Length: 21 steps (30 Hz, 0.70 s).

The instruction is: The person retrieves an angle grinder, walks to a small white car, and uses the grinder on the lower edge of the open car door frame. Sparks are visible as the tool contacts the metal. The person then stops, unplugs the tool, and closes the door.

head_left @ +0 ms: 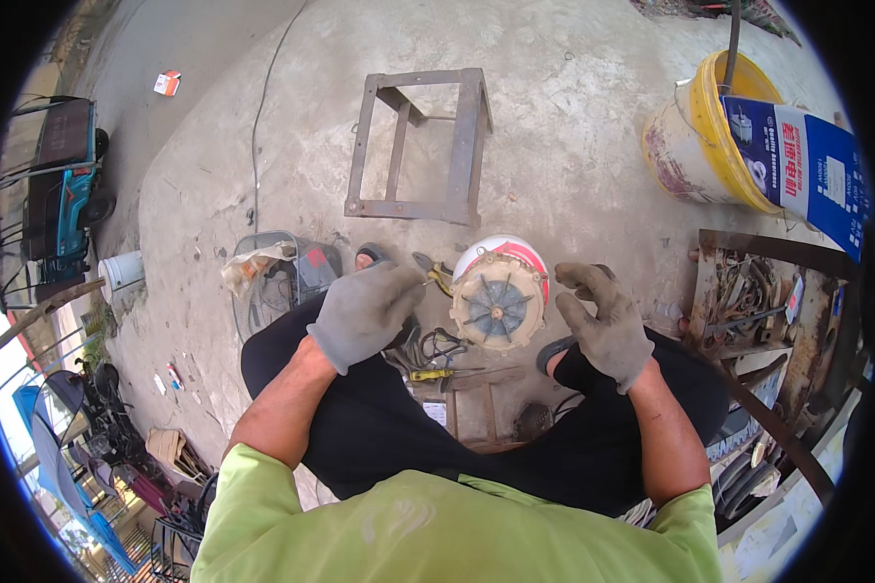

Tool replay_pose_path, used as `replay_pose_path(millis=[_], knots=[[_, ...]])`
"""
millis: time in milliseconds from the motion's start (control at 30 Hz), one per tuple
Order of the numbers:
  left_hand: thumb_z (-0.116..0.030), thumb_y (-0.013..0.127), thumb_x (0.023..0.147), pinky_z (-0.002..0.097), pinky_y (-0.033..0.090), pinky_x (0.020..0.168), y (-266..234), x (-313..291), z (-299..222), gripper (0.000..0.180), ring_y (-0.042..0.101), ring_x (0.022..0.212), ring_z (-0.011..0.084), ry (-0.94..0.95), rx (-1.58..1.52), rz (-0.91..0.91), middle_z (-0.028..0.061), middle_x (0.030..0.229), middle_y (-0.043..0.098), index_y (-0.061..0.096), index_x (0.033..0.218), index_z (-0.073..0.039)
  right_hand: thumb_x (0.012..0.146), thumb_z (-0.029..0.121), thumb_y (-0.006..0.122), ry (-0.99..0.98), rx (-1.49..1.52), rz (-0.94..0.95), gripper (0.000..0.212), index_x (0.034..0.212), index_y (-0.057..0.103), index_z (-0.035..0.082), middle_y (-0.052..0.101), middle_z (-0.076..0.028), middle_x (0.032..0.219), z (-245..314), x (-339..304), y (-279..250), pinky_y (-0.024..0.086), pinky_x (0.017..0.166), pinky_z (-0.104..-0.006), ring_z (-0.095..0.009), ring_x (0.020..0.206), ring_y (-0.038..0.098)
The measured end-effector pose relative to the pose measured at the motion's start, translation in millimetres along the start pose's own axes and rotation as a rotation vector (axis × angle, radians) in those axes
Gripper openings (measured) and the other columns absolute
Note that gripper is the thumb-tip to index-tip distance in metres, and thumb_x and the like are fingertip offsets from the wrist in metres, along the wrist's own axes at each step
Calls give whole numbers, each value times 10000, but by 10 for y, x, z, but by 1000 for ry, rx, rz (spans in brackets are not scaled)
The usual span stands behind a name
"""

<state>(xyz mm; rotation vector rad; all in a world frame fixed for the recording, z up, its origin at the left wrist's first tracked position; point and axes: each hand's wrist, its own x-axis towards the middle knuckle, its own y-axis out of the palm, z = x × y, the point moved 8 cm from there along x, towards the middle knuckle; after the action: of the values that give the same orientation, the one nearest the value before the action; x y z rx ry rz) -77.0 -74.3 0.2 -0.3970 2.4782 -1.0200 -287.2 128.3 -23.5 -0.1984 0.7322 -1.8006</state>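
Observation:
Between my hands a round, ribbed tan metal motor end cover (497,303) rests on top of a white and red tub (502,249). My left hand (367,306), in a grey work glove, is closed in a pinch just left of the cover. A tiny thin thing seems to show at its fingertips, too small to name. My right hand (608,325), gloved too, hangs at the cover's right with thumb and fingers apart and nothing between them. Pliers with yellow handles (437,276) lie between the left fingertips and the tub.
Below the cover lie a yellow-handled screwdriver (432,374) and other tools. Ahead stands a metal frame stool (416,209). A grey plastic basket (313,260) sits at left. On the right are a yellow-rimmed bucket (685,146), a blue box (815,165) and a rusty parts bin (744,291).

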Motion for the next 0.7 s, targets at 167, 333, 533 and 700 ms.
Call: replay_pose_path(millis=[167,333,533,700], knots=[[-212,633,997,448,555,797,45,-394,-82,206,715,918,360,0,61,-21,175,950,725,737,1085,-58,995,224,667,112,97,-8,386,1317,657,11,674,-174,1265,268,-173,88,555,993,-385,-282,1118,687],[-261,629,1002,460,558,815,261,-700,-37,247,715,929,375,-12,115,-73,174,965,741,744,1092,-62,982,319,681,111,-42,-44,454,1328,668,25,713,-191,1237,619,-399,150,553,971,-393,-276,1115,704],[-276,637,1004,470,556,822,220,-654,40,257,715,950,384,51,131,-153,178,999,743,737,1126,-72,958,385,695,93,56,-105,511,1327,672,32,718,-206,1261,806,-600,277,541,992,-411,-342,1142,697],[-282,609,1013,492,544,839,316,-421,77,250,695,980,404,33,142,-104,177,1030,733,731,1109,-86,933,390,736,177,-206,-159,574,1375,636,37,672,-256,1309,514,-397,402,526,1030,-421,-374,1206,666]])
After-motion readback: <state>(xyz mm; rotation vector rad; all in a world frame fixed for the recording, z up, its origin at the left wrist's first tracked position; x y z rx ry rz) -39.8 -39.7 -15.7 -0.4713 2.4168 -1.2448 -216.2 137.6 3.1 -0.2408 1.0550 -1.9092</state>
